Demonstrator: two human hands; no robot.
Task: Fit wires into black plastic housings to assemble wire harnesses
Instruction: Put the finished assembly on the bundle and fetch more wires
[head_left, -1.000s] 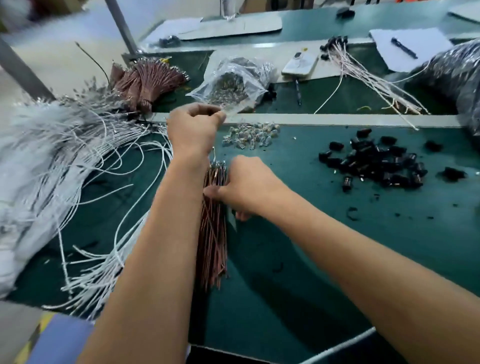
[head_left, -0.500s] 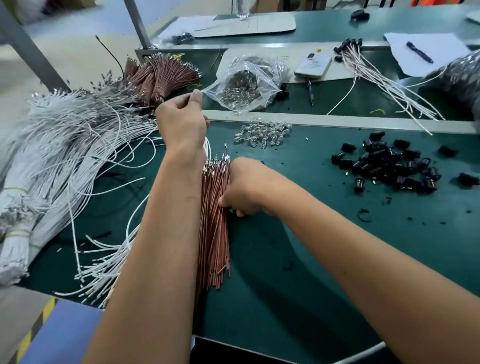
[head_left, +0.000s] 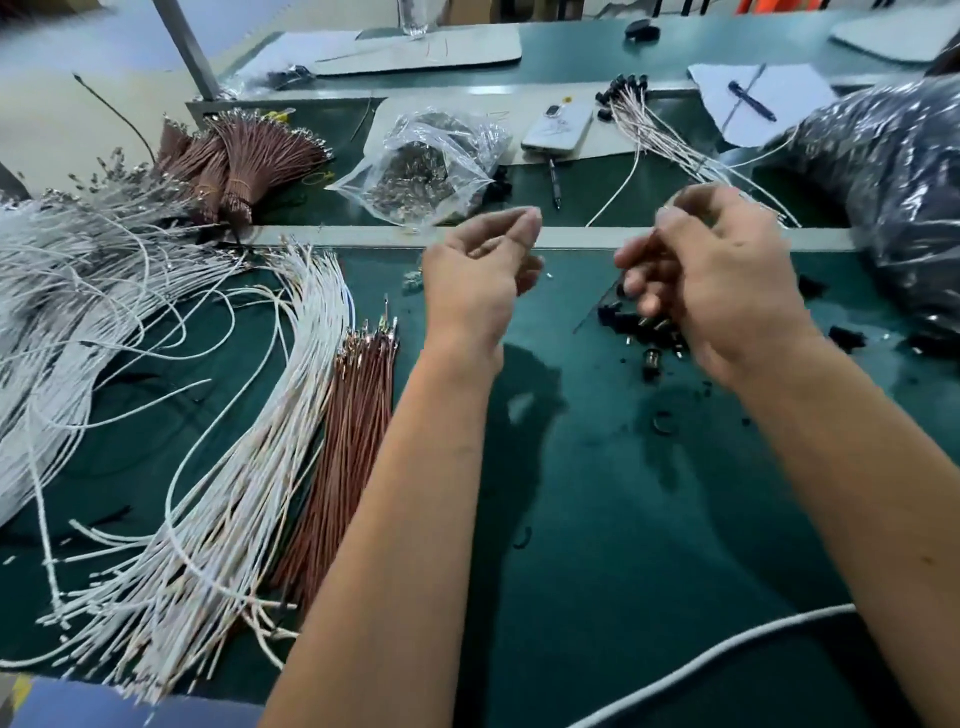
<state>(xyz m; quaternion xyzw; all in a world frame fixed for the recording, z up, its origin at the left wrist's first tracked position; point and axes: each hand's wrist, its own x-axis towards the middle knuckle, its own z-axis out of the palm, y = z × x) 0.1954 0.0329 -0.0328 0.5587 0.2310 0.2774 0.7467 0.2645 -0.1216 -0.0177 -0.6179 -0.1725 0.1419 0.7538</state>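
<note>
Both hands hover above the green desk (head_left: 597, 519): left hand (head_left: 475, 283) loosely curled, holding nothing visible; right hand's (head_left: 717, 280) grip blurred, cannot tell.

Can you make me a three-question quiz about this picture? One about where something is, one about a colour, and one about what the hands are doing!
1. Where does the phone lie?
A. beyond the clear plastic bag, at the back
B. on the brown wires
C. under the white wires

2. What colour is the table mat?
A. red
B. dark green
C. yellow

3. What are the left hand and right hand doing?
A. lying flat on the mat
B. raised above the mat, fingers curled
C. gripping the pen

Answers: 1 A, it sits behind the bag; 2 B, the mat shows green everywhere; 3 B, both hang blurred over the black housings.
</note>
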